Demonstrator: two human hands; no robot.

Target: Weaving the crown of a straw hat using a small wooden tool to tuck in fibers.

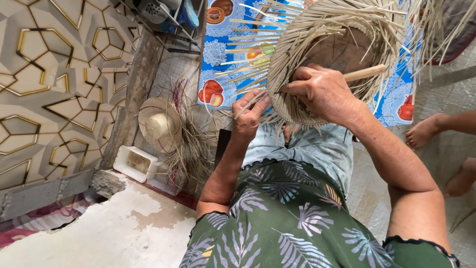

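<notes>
A half-woven straw hat rests on a wooden block in my lap, loose pale strips fanning out all around its edge. My left hand pinches several of those strips at the lower left rim. My right hand presses on the woven rim, fingers closed over a straw strip, with a wooden stick poking out from behind it.
A finished straw hat lies on a heap of loose straw by the patterned wall. A white plastic tub sits beside it. A blue fruit-print cloth covers the floor ahead. Another person's bare feet are at right.
</notes>
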